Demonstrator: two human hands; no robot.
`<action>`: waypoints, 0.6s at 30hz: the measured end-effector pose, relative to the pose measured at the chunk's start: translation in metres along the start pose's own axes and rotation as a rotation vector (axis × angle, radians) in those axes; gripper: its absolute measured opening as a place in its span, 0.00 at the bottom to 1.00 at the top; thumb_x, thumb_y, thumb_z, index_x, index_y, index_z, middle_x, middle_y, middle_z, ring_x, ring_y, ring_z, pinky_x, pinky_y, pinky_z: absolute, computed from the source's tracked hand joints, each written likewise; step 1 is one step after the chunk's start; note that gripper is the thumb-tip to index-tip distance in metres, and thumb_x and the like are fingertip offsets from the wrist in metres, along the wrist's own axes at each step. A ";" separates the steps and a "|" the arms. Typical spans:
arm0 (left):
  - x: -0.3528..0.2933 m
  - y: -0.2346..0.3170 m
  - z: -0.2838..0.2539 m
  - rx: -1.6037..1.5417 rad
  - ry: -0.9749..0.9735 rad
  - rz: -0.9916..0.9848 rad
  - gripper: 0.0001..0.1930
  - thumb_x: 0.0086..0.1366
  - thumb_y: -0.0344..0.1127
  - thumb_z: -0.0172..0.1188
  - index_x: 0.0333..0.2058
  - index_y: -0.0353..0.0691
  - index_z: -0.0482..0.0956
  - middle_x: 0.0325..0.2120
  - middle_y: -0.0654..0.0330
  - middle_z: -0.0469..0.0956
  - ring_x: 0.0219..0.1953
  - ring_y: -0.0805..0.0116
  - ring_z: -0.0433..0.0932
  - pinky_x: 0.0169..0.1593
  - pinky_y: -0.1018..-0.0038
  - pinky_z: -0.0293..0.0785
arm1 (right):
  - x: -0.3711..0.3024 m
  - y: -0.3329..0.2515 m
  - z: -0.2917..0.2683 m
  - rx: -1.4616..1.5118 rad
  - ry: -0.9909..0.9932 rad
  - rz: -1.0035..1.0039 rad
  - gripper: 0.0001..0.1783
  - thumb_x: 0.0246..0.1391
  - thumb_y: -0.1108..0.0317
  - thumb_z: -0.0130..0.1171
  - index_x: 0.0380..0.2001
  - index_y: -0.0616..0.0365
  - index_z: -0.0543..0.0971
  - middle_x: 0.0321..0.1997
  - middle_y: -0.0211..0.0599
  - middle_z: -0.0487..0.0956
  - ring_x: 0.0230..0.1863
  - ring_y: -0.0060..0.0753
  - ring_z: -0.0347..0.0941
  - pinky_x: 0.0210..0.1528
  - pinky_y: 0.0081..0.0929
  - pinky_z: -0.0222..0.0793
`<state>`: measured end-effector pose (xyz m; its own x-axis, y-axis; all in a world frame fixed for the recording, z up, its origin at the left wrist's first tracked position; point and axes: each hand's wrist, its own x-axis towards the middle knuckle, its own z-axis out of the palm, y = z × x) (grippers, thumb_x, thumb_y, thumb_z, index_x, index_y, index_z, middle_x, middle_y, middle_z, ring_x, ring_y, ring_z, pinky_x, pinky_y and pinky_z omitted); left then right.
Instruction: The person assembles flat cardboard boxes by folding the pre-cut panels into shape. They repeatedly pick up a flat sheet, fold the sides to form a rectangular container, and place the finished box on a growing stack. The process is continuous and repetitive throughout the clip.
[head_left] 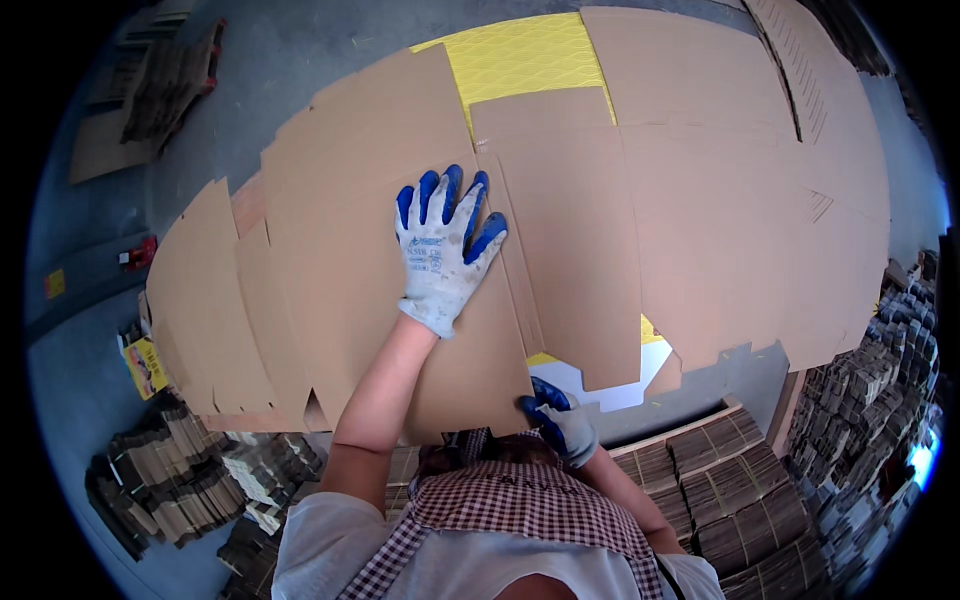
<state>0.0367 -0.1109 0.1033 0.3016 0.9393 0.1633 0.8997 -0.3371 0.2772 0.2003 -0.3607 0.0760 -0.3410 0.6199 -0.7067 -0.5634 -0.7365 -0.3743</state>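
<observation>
My left hand (pixel 443 250), in a white and blue work glove, lies flat with spread fingers on a flattened brown cardboard sheet (pixel 360 270). Close by on its right runs a creased seam, with a narrower cardboard panel (pixel 570 220) beyond it. My right hand (pixel 565 425), gloved alike, is low at the sheet's near right corner. Its fingers are bent around that edge, and part of the grip is hidden. Just beyond those fingers shows a white sheet (pixel 610 388) under the panel.
More cardboard (pixel 740 220) overlaps across the right side. Yellow patterned sheeting (pixel 525 55) shows at the far side. Strapped bundles of cardboard (pixel 720 450) stand near my right side. Other stacks (pixel 170 460) stand on the left floor, and more (pixel 860 410) at the right.
</observation>
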 end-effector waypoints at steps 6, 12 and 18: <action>0.012 -0.008 0.009 0.030 0.001 0.007 0.28 0.61 0.48 0.63 0.60 0.51 0.73 0.60 0.54 0.67 0.63 0.49 0.61 0.67 0.50 0.49 | 0.005 -0.005 0.003 -0.028 0.041 0.070 0.22 0.63 0.70 0.56 0.59 0.65 0.71 0.56 0.33 0.77 0.55 0.24 0.70 0.59 0.24 0.65; 0.015 -0.007 0.012 0.022 -0.032 0.013 0.28 0.60 0.48 0.63 0.59 0.51 0.73 0.60 0.54 0.67 0.63 0.48 0.61 0.67 0.50 0.49 | 0.011 -0.001 0.000 -0.124 -0.023 0.028 0.23 0.63 0.76 0.54 0.61 0.68 0.68 0.58 0.36 0.74 0.56 0.26 0.71 0.61 0.24 0.65; 0.014 -0.010 0.017 0.021 -0.038 0.006 0.29 0.59 0.48 0.64 0.59 0.51 0.73 0.60 0.54 0.67 0.63 0.48 0.61 0.67 0.50 0.50 | 0.011 -0.016 0.008 -0.212 0.004 0.079 0.22 0.62 0.78 0.54 0.59 0.67 0.70 0.56 0.34 0.76 0.55 0.23 0.70 0.60 0.21 0.65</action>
<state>0.0375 -0.0935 0.0865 0.3186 0.9391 0.1292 0.9041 -0.3420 0.2563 0.1995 -0.3400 0.0794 -0.3749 0.5570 -0.7411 -0.3643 -0.8236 -0.4347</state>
